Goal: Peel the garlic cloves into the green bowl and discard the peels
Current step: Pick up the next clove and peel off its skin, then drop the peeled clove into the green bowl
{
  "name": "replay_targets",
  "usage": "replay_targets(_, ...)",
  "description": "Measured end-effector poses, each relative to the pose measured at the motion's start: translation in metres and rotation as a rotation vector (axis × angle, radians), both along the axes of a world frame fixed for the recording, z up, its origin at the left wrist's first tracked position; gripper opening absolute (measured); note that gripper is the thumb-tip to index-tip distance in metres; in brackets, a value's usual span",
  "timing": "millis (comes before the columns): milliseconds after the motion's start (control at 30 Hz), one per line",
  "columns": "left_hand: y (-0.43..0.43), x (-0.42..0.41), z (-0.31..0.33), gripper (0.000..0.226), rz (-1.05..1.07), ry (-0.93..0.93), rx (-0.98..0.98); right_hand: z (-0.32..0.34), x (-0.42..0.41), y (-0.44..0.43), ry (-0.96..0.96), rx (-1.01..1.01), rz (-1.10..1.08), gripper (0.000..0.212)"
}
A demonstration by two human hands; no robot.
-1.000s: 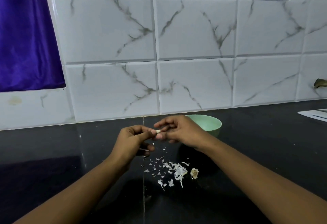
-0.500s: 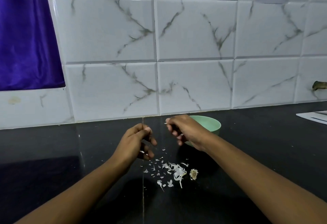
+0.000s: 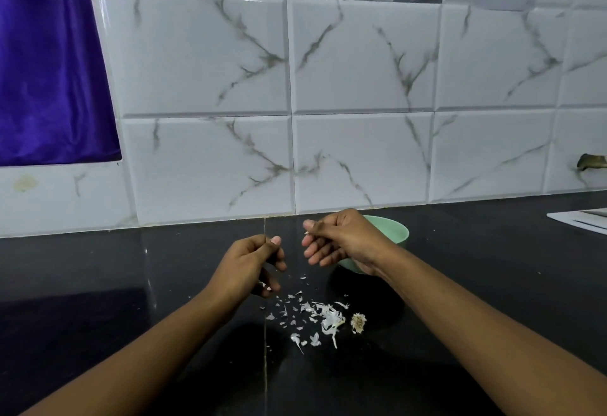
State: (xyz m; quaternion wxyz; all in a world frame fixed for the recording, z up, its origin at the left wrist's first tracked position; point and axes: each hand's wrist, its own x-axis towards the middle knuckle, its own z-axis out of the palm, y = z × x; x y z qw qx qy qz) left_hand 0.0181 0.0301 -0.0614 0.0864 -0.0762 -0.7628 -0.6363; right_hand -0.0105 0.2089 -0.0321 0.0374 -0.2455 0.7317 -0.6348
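My right hand hovers in front of the green bowl and pinches a small white garlic piece between thumb and forefinger. I cannot tell whether that piece is clove or peel. A short gap to the left, my left hand has its fingers curled and its thumb pressed on the forefinger. A bit of white garlic shows between its lower fingers. Loose garlic peels lie scattered on the black counter below both hands. The bowl's inside is hidden by my right hand.
A dry garlic root stub lies at the right end of the peels. White papers rest at the counter's far right. The marble-tiled wall stands right behind the bowl, and a purple cloth hangs at the upper left.
The hands were joined on one clove a second ago; they have pulled apart. My right hand has drawn back toward the bowl with the white piece, and the left stays in place.
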Motion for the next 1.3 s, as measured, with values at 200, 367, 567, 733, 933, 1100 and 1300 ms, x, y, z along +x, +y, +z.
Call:
replay_targets(200, 0.000, 0.001, 0.000, 0.029, -0.004, 0.001, -0.009, -0.002, -0.002, 0.001, -0.039, 0.045, 0.062, 0.016)
replay_targets(367, -0.003, 0.000, -0.001, 0.028, -0.008, 0.002, -0.025, -0.007, -0.004, 0.000, -0.069, 0.044, 0.077, 0.013)
replay_targets(567, -0.003, -0.002, -0.002, 0.028, -0.014, 0.007, -0.061, -0.007, -0.005, 0.000, -0.123, 0.030, 0.100, 0.012)
replay_targets(733, -0.006, -0.004, -0.003, 0.024, -0.020, 0.013, -0.059, -0.008, -0.007, 0.003, -0.145, 0.006, 0.103, 0.010)
replay_targets(933, -0.005, -0.004, -0.002, 0.020, -0.020, 0.014, -0.058, 0.001, -0.010, 0.011, -0.170, -0.128, 0.063, 0.015)
replay_targets(1100, -0.007, -0.004, -0.003, 0.021, -0.018, 0.018, -0.055, 0.012, -0.020, 0.031, -0.145, -0.178, -0.006, 0.018)
replay_targets(1300, -0.007, -0.005, -0.003, 0.021, -0.017, 0.021, -0.055, 0.015, -0.035, 0.059, 0.011, -0.022, -0.271, 0.020)
